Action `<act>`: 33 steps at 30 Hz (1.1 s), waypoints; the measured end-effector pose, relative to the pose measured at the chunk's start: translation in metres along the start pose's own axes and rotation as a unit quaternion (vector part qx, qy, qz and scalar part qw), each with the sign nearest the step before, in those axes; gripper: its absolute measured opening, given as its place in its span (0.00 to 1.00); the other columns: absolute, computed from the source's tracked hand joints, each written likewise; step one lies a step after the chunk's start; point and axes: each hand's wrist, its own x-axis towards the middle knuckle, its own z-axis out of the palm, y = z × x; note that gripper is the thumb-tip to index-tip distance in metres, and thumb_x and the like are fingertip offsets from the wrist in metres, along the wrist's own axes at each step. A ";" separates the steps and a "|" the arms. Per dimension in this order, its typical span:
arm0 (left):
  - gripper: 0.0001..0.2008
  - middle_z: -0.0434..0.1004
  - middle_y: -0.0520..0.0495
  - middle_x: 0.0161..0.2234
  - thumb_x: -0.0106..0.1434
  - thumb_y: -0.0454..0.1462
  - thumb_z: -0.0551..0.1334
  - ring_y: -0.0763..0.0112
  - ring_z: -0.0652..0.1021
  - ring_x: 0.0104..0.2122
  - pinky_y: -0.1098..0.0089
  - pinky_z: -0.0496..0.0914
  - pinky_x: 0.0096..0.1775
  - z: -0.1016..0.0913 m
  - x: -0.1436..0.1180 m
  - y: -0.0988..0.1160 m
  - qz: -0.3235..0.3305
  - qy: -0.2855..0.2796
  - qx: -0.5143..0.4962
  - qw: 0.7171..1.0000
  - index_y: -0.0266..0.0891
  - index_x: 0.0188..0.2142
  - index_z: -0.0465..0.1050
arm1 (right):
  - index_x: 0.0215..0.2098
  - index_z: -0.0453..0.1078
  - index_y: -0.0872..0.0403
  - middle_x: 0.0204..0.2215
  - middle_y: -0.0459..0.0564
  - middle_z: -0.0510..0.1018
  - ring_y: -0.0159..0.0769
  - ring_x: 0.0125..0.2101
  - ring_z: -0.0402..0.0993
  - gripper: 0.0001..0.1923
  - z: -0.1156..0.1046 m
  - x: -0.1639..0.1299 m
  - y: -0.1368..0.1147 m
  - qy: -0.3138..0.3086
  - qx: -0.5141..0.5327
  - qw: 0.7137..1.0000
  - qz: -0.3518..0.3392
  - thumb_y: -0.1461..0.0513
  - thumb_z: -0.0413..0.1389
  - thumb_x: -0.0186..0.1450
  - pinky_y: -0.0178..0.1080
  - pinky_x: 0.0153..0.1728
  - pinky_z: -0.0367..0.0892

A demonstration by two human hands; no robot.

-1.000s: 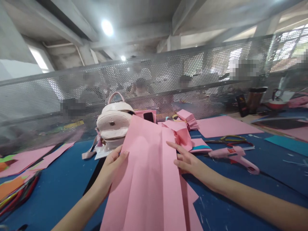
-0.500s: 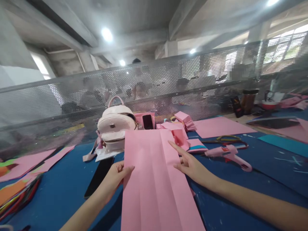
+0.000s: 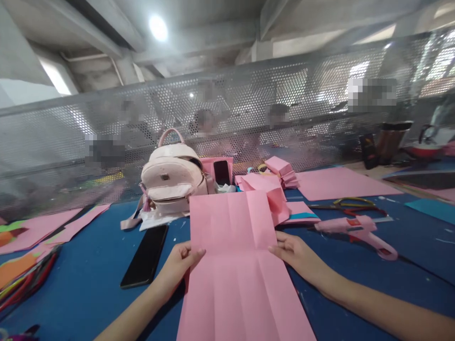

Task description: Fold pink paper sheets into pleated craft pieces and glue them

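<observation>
Lying flat on the blue counter (image 3: 81, 279), a big pink paper (image 3: 236, 265) with long fold lines sits right in front of the person. Just beside its left edge lies a black phone (image 3: 145, 255). Behind the paper stands a pale pink backpack (image 3: 170, 177), and a second phone (image 3: 222, 172) leans next to it. More folded pink paper pieces (image 3: 275, 184) are piled near the far right corner of the sheet. A pink glue gun (image 3: 359, 230) lies to the right, well apart from the paper, with scissors (image 3: 346, 204) behind it. Colored paper strips (image 3: 24, 279) lie far to the left. A gray metal screen with holes (image 3: 106, 137) runs along the back of the counter, and blurry people sit behind it.

Both arms reach forward from below, one on each side of the sheet. The left hand (image 3: 179, 265) pinches the paper's left edge, with its thumb on top and fingers curled under. The right hand (image 3: 296, 253) holds the right edge the same way, its grip closed on the paper at the cross fold.
</observation>
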 end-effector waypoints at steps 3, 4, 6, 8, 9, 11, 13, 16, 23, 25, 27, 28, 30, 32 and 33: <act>0.18 0.82 0.42 0.37 0.59 0.45 0.68 0.59 0.80 0.36 0.64 0.72 0.41 -0.004 0.001 -0.001 -0.007 -0.006 -0.006 1.000 0.35 0.44 0.79 | 0.49 0.73 0.56 0.48 0.59 0.79 0.51 0.46 0.77 0.26 -0.003 0.002 0.002 0.016 -0.021 1.000 0.005 0.47 0.60 0.60 0.51 0.51 0.70; 0.17 0.82 0.42 0.37 0.59 0.44 0.68 0.59 0.80 0.36 0.65 0.72 0.41 -0.005 0.002 -0.002 -0.011 -0.008 -0.006 1.000 0.35 0.44 0.79 | 0.50 0.73 0.55 0.48 0.59 0.79 0.52 0.47 0.77 0.26 -0.004 0.002 0.002 0.021 -0.025 0.999 0.008 0.47 0.60 0.60 0.52 0.52 0.69; 0.17 0.82 0.42 0.38 0.59 0.43 0.68 0.59 0.80 0.37 0.64 0.72 0.42 -0.008 0.003 -0.004 -0.011 -0.013 -0.005 1.000 0.36 0.44 0.79 | 0.50 0.73 0.55 0.50 0.60 0.78 0.52 0.48 0.76 0.27 -0.005 0.003 0.004 0.023 -0.024 0.999 0.016 0.46 0.60 0.60 0.53 0.53 0.68; 0.16 0.82 0.42 0.38 0.59 0.43 0.69 0.59 0.80 0.37 0.63 0.72 0.44 -0.009 0.005 -0.006 -0.005 -0.017 -0.003 1.000 0.37 0.44 0.79 | 0.51 0.73 0.54 0.51 0.59 0.77 0.52 0.49 0.75 0.27 -0.006 0.003 0.006 0.014 -0.013 1.000 0.020 0.46 0.59 0.60 0.53 0.53 0.68; 0.16 0.82 0.43 0.38 0.58 0.43 0.69 0.59 0.80 0.38 0.63 0.71 0.44 -0.010 0.006 -0.007 -0.002 -0.018 -0.002 1.000 0.37 0.44 0.79 | 0.51 0.72 0.54 0.51 0.59 0.77 0.51 0.49 0.75 0.27 -0.007 0.003 0.006 0.009 -0.006 1.000 0.020 0.46 0.59 0.61 0.53 0.54 0.67; 0.16 0.82 0.43 0.37 0.58 0.43 0.69 0.59 0.80 0.37 0.63 0.71 0.44 -0.011 0.006 -0.008 -0.002 -0.017 0.000 1.000 0.38 0.45 0.79 | 0.52 0.72 0.54 0.52 0.59 0.76 0.50 0.50 0.75 0.26 -0.007 0.003 0.007 0.001 0.002 1.000 0.022 0.47 0.58 0.63 0.52 0.54 0.67; 0.17 0.82 0.44 0.35 0.57 0.44 0.69 0.60 0.80 0.36 0.64 0.72 0.42 -0.012 0.007 -0.009 -0.006 -0.011 0.010 1.000 0.38 0.43 0.80 | 0.53 0.71 0.54 0.52 0.59 0.76 0.50 0.50 0.74 0.26 -0.008 0.003 0.008 0.001 0.001 1.000 0.027 0.48 0.58 0.63 0.51 0.55 0.67; 0.17 0.81 0.45 0.30 0.55 0.47 0.70 0.62 0.79 0.31 0.68 0.72 0.36 -0.014 0.006 -0.011 -0.010 0.012 0.044 0.999 0.35 0.37 0.80 | 0.53 0.71 0.55 0.51 0.60 0.77 0.50 0.50 0.74 0.25 -0.010 0.003 0.009 0.006 -0.007 0.999 0.031 0.49 0.59 0.63 0.51 0.54 0.67; 0.16 0.79 0.47 0.26 0.58 0.47 0.68 0.63 0.78 0.30 0.69 0.70 0.35 -0.013 0.007 -0.010 0.005 -0.006 0.089 0.996 0.35 0.37 0.80 | 0.56 0.69 0.53 0.53 0.59 0.76 0.51 0.51 0.74 0.27 -0.008 0.001 0.007 -0.010 0.009 1.000 0.028 0.48 0.57 0.64 0.51 0.53 0.68; 0.16 0.81 0.45 0.32 0.59 0.45 0.67 0.61 0.78 0.35 0.68 0.70 0.39 -0.011 0.007 -0.007 0.015 -0.029 0.084 0.996 0.36 0.41 0.80 | 0.57 0.67 0.52 0.53 0.58 0.76 0.50 0.51 0.73 0.27 -0.007 0.001 0.006 -0.024 0.012 0.999 0.022 0.49 0.57 0.65 0.51 0.53 0.68; 0.16 0.81 0.43 0.36 0.60 0.44 0.67 0.58 0.79 0.39 0.66 0.70 0.42 -0.009 0.007 -0.004 0.017 -0.041 0.077 0.996 0.37 0.44 0.79 | 0.58 0.66 0.51 0.53 0.57 0.75 0.50 0.53 0.72 0.26 -0.006 0.000 0.005 -0.031 0.002 0.999 0.018 0.49 0.56 0.65 0.52 0.55 0.66; 0.16 0.82 0.43 0.38 0.60 0.43 0.67 0.57 0.79 0.40 0.65 0.71 0.43 -0.009 0.007 -0.003 0.015 -0.044 0.074 0.996 0.37 0.44 0.79 | 0.59 0.66 0.51 0.53 0.57 0.75 0.51 0.53 0.71 0.26 -0.005 0.000 0.004 -0.030 -0.007 0.999 0.018 0.49 0.56 0.66 0.53 0.56 0.65; 0.16 0.82 0.43 0.40 0.61 0.43 0.66 0.56 0.79 0.41 0.63 0.71 0.44 -0.008 0.005 -0.001 0.012 -0.049 0.066 0.996 0.37 0.46 0.78 | 0.59 0.66 0.50 0.53 0.56 0.75 0.52 0.55 0.69 0.26 -0.004 -0.002 0.001 -0.025 -0.027 0.999 0.019 0.49 0.55 0.66 0.54 0.58 0.62; 0.17 0.82 0.43 0.42 0.61 0.42 0.66 0.56 0.79 0.41 0.62 0.71 0.46 -0.007 0.004 -0.001 0.010 -0.056 0.062 0.996 0.37 0.47 0.77 | 0.58 0.67 0.51 0.54 0.56 0.75 0.54 0.57 0.66 0.27 -0.002 -0.005 -0.002 -0.018 -0.047 0.999 0.021 0.47 0.54 0.66 0.55 0.59 0.59; 0.17 0.81 0.42 0.42 0.61 0.42 0.66 0.56 0.79 0.42 0.62 0.71 0.46 -0.007 0.003 -0.001 0.011 -0.057 0.061 0.996 0.37 0.48 0.77 | 0.58 0.68 0.51 0.54 0.55 0.75 0.55 0.58 0.65 0.27 -0.001 -0.007 -0.004 -0.012 -0.057 0.998 0.023 0.47 0.53 0.66 0.55 0.59 0.59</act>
